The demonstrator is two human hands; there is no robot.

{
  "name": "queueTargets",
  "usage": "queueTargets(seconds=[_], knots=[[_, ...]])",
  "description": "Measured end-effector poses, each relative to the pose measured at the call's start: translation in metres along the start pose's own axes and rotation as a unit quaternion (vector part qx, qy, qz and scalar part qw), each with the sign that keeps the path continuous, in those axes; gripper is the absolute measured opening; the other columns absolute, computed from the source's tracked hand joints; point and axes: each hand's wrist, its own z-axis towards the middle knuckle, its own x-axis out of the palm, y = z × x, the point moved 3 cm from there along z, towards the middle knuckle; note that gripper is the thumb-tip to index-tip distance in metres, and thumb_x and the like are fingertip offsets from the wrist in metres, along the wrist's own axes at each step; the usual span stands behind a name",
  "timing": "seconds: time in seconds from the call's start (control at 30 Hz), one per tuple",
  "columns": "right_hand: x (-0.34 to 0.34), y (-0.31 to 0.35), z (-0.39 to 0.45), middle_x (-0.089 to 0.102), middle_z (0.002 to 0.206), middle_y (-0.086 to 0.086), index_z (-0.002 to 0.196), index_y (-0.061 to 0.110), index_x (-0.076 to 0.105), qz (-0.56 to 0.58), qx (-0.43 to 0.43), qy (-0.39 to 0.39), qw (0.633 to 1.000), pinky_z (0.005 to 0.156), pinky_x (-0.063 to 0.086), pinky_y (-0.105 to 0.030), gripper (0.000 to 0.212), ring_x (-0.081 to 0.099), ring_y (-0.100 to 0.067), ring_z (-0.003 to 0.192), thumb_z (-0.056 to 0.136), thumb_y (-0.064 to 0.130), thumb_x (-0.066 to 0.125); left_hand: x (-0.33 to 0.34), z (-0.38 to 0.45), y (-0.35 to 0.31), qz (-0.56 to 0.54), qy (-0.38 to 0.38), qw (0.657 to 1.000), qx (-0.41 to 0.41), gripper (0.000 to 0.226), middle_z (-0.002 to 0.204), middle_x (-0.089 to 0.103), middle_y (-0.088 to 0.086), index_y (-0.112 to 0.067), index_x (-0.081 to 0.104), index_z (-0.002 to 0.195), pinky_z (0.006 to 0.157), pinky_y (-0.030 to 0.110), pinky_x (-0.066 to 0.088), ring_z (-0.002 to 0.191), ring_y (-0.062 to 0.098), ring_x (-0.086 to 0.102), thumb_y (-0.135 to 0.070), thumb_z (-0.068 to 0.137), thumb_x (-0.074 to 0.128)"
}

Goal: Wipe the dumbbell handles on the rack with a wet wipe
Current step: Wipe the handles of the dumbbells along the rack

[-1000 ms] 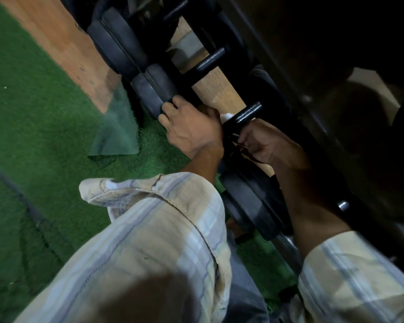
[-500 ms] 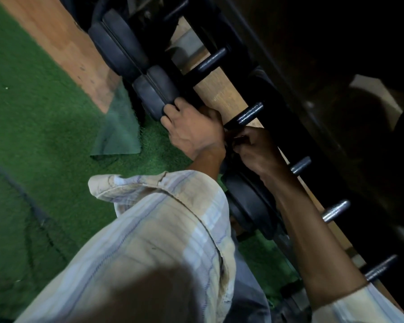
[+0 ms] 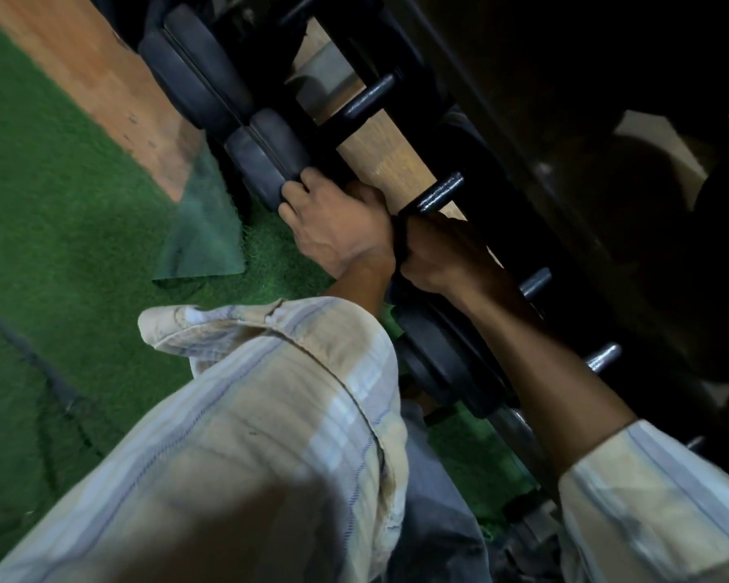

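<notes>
A dark dumbbell handle [image 3: 438, 193] lies across the black rack [image 3: 518, 229] at the middle of the view. My right hand [image 3: 438, 256] is curled round the near end of that handle, and its far end shows beyond my fingers. No wet wipe is visible; anything under my right palm is hidden. My left hand [image 3: 337, 231] sits right beside it, fingers curled over the edge of a round black dumbbell head [image 3: 266, 162]. The two hands touch at the wrists.
More black dumbbell heads [image 3: 194, 73] line the rack toward the upper left, and another [image 3: 447, 363] lies under my right forearm. Chrome handle ends [image 3: 602, 355] stick out at the right. Green turf [image 3: 60, 229] and a wooden floor strip [image 3: 102, 77] lie to the left.
My right hand has slid along the handle toward its near end, up against my left hand. A white bit of wipe seen a second ago is now hidden. My left hand has stayed put.
</notes>
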Motion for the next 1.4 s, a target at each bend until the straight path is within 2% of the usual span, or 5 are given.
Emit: queueTargets(seconds=[0.4,0.67,0.83,0.97,1.4], knots=[[-0.021,-0.026,-0.037,0.073,0.099,-0.014,0.156,0.019,0.038,0.068,0.013,-0.285,0.956,0.069,0.034,0.004,0.071,0.063,-0.022,0.066,0.09,0.044,0.03,0.002,0.003,0.002,-0.003,0.009,1.0,0.008,0.034,0.113,0.055,0.013,-0.011,0.058,0.101,0.079,0.047,0.049,0.108,0.035,0.05,-0.035,0.077,0.052],[0.007,-0.013,-0.012,0.026,0.163,-0.012,0.16,0.015,0.02,0.289,0.181,-0.124,0.932,0.106,0.037,-0.031,0.081,0.03,-0.029,0.147,0.089,0.009,0.057,-0.001,0.002,0.001,-0.001,0.014,1.0,0.015,0.034,0.112,0.054,0.013,-0.01,0.057,0.1,0.079,0.047,0.046,0.106,0.036,0.05,-0.033,0.075,0.051],[0.006,-0.019,0.01,0.057,0.07,0.0,0.093,0.013,0.052,0.611,0.243,-0.176,0.732,0.054,0.038,-0.023,0.027,0.056,-0.002,0.059,0.07,-0.001,0.054,0.0,0.002,0.0,-0.004,0.028,0.999,0.02,0.036,0.112,0.053,0.013,-0.011,0.056,0.101,0.079,0.045,0.045,0.104,0.035,0.049,-0.033,0.075,0.045],[0.007,-0.028,0.015,0.043,0.059,-0.009,0.062,0.01,0.047,0.72,0.304,-0.128,0.611,0.056,0.038,-0.027,0.014,0.046,-0.021,0.052,0.059,-0.004,0.048,0.001,0.003,0.002,-0.003,0.034,0.999,0.022,0.032,0.112,0.052,0.013,-0.01,0.055,0.101,0.078,0.045,0.047,0.103,0.036,0.049,-0.03,0.076,0.052],[0.105,-0.039,0.062,0.056,0.1,-0.021,0.104,0.012,0.061,0.696,0.345,0.036,0.628,0.076,0.041,-0.048,0.027,0.049,-0.033,0.089,0.088,0.033,0.057,-0.001,0.004,0.001,-0.023,0.059,0.998,0.023,0.03,0.112,0.049,0.013,-0.01,0.053,0.101,0.078,0.046,0.047,0.103,0.036,0.048,-0.03,0.079,0.05]])
